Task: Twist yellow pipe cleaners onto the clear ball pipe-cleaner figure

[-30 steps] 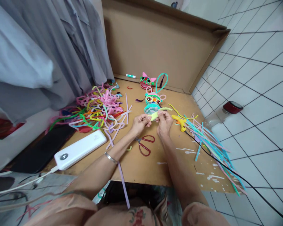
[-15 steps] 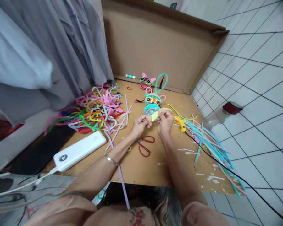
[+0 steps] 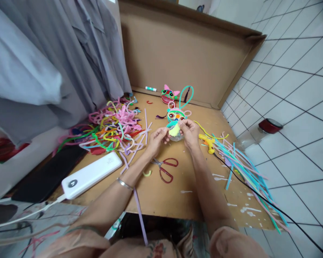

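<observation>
My left hand [image 3: 158,139] and my right hand [image 3: 190,132] meet at the middle of the table, fingers pinched. Between them they hold a pale yellow-green fuzzy pipe-cleaner piece [image 3: 174,130], flat and wide in shape. It covers part of a clear, teal-rimmed round part [image 3: 177,138] below the animal head [image 3: 177,115]. This head is made of pipe cleaners, with big eyes, pink loop ears and a teal loop on top. Red-handled scissors [image 3: 167,168] lie spread on the table nearer to me, beside a small curled yellow-green scrap [image 3: 147,173].
A tangled heap of colourful pipe cleaners [image 3: 115,125] and a white power bank [image 3: 93,174] lie left. At right are a yellow glue gun [image 3: 209,142] with black cord, straight pipe cleaners [image 3: 247,179] and a lidded jar [image 3: 258,134]. A pink-eared head [image 3: 169,96] stands behind.
The yellow-green piece has turned between my hands, its broad side now showing. Its thin end no longer sticks out past my right hand. My hands have shifted slightly.
</observation>
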`<state>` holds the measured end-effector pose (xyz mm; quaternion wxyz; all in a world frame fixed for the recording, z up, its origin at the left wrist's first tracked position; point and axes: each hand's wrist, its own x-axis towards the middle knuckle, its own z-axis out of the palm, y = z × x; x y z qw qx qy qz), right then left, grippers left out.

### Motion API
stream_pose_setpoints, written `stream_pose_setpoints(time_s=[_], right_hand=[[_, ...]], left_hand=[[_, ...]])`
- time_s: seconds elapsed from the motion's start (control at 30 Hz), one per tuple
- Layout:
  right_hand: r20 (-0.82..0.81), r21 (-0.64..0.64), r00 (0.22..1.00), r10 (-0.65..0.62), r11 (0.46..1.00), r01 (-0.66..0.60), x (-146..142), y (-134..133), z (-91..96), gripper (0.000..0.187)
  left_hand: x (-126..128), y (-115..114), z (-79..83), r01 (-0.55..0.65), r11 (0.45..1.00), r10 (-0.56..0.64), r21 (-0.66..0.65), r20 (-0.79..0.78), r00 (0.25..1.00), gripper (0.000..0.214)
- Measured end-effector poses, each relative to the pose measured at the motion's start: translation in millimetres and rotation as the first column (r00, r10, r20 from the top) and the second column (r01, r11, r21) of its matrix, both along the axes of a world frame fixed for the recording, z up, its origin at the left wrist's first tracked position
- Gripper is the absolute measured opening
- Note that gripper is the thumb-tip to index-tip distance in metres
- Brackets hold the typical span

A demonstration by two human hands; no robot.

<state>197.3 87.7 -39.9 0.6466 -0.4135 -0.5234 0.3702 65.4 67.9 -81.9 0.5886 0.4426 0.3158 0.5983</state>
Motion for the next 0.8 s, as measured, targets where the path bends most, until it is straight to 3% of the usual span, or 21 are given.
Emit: stream_pose_setpoints(time_s=[0.23,0.43,0.57,0.8], right_hand=[[-0.006,-0.032,1.0,0.023,0.999,-0.023,1.2,-6.2,-7.0,0.026],[-0.054,-0.06,0.998,-0.009,0.998,0.006,-2.6,-9.7,-6.2,0.033],[-0.085,-0.078,0.996,-0.016,0.997,0.01,-2.2,-9.8,-6.8,0.032],[-0.034,-0.058,0.999,-0.022,0.998,0.02,-1.2,-11.3,-10.1,0.028]], left_hand=[[0.9,-0.3,0.5,-0.015,0.991,0.043,0.13,-0.211,0.977,0.043],[1.4,-5.0,-0.5,-0.049,0.973,0.113,0.224,-0.288,0.951,0.039],[3.0,-4.9,-2.2,-0.064,0.977,0.121,0.203,-0.282,0.952,0.04],[4.4,-3.9,-0.5,0.02,0.995,0.003,0.1,-0.224,0.974,0.047]])
